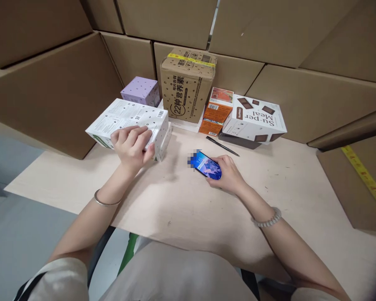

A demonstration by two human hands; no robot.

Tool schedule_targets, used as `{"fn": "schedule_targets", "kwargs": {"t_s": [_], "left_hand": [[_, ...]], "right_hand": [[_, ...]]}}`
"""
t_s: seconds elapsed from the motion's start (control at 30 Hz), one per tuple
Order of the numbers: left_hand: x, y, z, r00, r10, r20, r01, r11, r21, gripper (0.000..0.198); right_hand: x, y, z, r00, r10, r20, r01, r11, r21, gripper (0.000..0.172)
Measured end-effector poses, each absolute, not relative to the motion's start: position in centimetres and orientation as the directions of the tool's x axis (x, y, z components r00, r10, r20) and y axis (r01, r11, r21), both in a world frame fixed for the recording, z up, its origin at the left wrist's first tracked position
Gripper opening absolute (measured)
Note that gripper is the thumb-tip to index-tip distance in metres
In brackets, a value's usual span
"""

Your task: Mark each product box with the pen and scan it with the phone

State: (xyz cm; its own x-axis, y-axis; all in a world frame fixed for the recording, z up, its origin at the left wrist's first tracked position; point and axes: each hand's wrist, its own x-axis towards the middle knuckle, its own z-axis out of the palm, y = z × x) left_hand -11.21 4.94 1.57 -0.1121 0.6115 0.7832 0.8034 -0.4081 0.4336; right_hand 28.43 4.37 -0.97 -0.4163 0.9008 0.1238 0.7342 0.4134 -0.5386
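My left hand (131, 145) grips the near edge of a white printed carton (128, 121), which is tilted up off the pale wooden table (181, 209); the fingers curl over its top face. My right hand (228, 173) rests on the table and holds a phone (206, 165) with a lit blue screen, thumb beside it. A black pen (222, 146) lies on the table just beyond the phone.
At the back of the table stand a lilac box (140, 90), a brown taped carton (186, 85), an orange box (217, 110) and a white "Su-per Meal" box (255, 119). Large cardboard cartons (49, 88) wall in the table on the left, back and right.
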Motion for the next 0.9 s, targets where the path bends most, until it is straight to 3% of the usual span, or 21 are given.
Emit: {"fn": "schedule_targets", "kwargs": {"t_s": [0.13,0.37,0.47,0.57,0.67,0.73,0.8,0.9], "left_hand": [[-11.3,6.2,1.7,-0.097,0.643,0.759,0.776,-0.429,0.462,0.038],[-11.3,8.2,1.4,-0.088,0.709,0.700,0.768,-0.399,0.500,0.056],[-11.1,8.2,0.8,-0.113,0.652,0.750,0.773,-0.416,0.478,0.057],[-10.5,7.7,0.0,-0.079,0.522,0.850,0.803,-0.472,0.364,0.057],[-8.7,6.8,-0.5,0.116,0.416,0.902,0.758,-0.624,0.190,0.054],[-6.6,5.8,-0.3,0.323,0.321,0.890,0.686,-0.727,0.014,0.045],[-4.2,4.6,0.2,0.545,0.234,0.805,0.624,-0.754,-0.203,0.035],[-1.2,3.0,0.9,0.716,0.176,0.676,0.496,-0.809,-0.315,0.022]], "right_hand": [[28.4,4.4,-0.9,-0.418,0.899,0.131,0.733,0.419,-0.537,0.070],[28.2,4.4,-0.4,-0.419,0.903,0.098,0.746,0.404,-0.529,0.073],[28.2,4.4,-0.1,-0.438,0.894,0.098,0.747,0.422,-0.514,0.073],[29.0,5.0,0.4,-0.306,0.921,0.240,0.734,0.389,-0.557,0.055],[31.6,6.8,1.5,0.094,0.874,0.477,0.799,0.220,-0.560,0.043],[34.1,8.4,2.4,0.180,0.791,0.584,0.895,0.116,-0.432,0.059],[36.5,10.0,3.3,0.107,0.779,0.617,0.957,0.087,-0.276,0.087],[38.7,12.1,4.0,-0.096,0.825,0.557,0.975,0.192,-0.116,0.103]]}}
